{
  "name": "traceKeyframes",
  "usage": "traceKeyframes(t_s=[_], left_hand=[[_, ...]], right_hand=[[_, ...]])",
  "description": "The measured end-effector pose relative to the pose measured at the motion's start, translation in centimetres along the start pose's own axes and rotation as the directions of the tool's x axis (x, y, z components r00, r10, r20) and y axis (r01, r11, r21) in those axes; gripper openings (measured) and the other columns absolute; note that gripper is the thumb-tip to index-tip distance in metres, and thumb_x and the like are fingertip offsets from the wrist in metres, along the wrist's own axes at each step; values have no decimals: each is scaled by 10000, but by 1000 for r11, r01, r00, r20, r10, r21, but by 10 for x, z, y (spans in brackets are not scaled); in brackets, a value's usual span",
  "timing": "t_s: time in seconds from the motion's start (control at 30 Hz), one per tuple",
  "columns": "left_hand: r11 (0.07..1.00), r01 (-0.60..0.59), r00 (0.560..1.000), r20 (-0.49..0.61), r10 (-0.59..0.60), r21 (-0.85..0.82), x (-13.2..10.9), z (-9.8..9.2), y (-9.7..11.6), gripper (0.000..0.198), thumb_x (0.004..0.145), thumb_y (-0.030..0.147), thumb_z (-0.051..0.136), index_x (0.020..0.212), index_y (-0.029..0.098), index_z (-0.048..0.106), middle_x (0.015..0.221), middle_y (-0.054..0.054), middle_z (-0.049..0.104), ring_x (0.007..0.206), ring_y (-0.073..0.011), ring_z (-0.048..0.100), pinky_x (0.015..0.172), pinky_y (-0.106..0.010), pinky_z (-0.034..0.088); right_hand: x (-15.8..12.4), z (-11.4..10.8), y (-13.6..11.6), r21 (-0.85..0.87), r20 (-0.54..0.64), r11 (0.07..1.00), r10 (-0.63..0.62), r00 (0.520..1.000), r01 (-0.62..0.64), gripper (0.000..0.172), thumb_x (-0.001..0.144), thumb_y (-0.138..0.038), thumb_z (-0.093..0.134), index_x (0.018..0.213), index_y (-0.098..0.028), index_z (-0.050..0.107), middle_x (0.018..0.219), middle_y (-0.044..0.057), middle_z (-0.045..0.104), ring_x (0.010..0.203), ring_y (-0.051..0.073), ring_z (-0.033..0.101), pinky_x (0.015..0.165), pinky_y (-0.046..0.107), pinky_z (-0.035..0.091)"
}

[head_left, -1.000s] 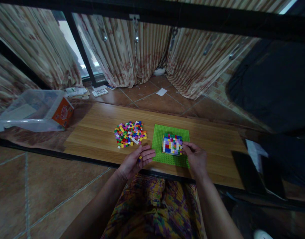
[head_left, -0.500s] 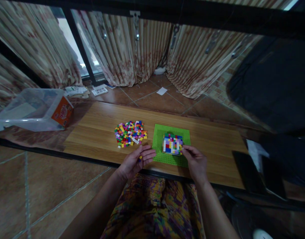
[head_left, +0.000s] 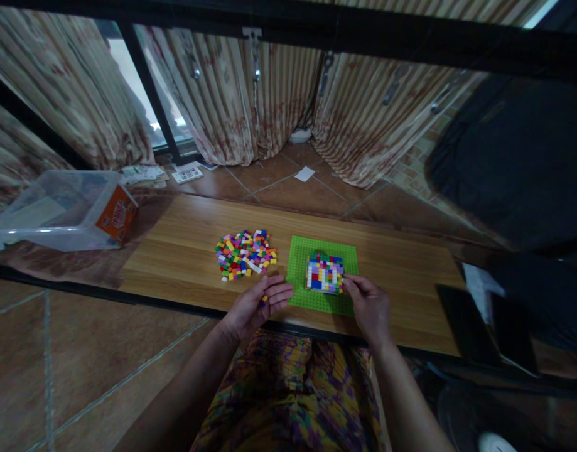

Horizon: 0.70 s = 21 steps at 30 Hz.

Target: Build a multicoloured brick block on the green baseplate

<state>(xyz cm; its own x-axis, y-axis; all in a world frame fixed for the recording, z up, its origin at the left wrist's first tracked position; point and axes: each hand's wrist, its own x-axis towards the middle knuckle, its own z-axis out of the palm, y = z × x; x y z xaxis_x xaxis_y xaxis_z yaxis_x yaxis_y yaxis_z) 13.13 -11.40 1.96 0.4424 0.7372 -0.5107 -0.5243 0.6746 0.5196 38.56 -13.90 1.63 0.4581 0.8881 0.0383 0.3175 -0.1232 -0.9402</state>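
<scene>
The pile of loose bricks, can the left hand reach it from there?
Probably yes: the left hand is open, palm up, close to the pile of loose bricks, with nothing between them. It does carry a small yellow brick, which might fall if the hand turned over.

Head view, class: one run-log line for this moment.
Left hand: palm up with yellow brick | Right hand: at right edge of brick build | Brick pile: left of green baseplate

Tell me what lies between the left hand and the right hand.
In the head view, the green baseplate lies between the left hand and the right hand, bearing the multicolored brick build, nearer the right.
</scene>
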Motion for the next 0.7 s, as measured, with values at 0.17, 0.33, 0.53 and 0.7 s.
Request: traceKeyframes(t_s=[0.17,0.33,0.53,0.7], left_hand=[[1000,-1,1000,11,1,-4,1,-2,-1,360,949,363,534,1196,109,594,1168,-186,688,1099,-233,666,1018,-367,484],[1000,-5,1000,15,5,2,1,-2,-1,392,957,408,506,1187,105,600,1170,-193,684,1077,-230,671,1017,-368,480],[1000,2,1000,-5,-2,19,0,1,1,371,969,405,477,1153,112,610,1147,-181,694,1040,-214,682,976,-340,498],[1000,5,1000,-17,-5,22,0,2,1,358,978,390,460,1148,115,613,1136,-171,699,1012,-204,689,937,-321,514]], right_hand=[[-3,-2,-2,-71,15,996,-51,999,52,344,800,-490,636,948,-204,755,953,93,760,813,225,696,788,388,546],[-7,-1,-2,-82,18,991,-103,994,105,294,817,-458,626,911,-211,754,944,78,752,838,211,684,808,366,532],[-9,-3,3,-116,27,987,-106,994,109,302,824,-468,614,909,-207,740,940,79,744,851,217,673,802,368,520],[-3,-4,3,-95,1,993,-64,998,63,319,809,-487,628,909,-201,727,883,75,740,791,212,669,764,363,519]])
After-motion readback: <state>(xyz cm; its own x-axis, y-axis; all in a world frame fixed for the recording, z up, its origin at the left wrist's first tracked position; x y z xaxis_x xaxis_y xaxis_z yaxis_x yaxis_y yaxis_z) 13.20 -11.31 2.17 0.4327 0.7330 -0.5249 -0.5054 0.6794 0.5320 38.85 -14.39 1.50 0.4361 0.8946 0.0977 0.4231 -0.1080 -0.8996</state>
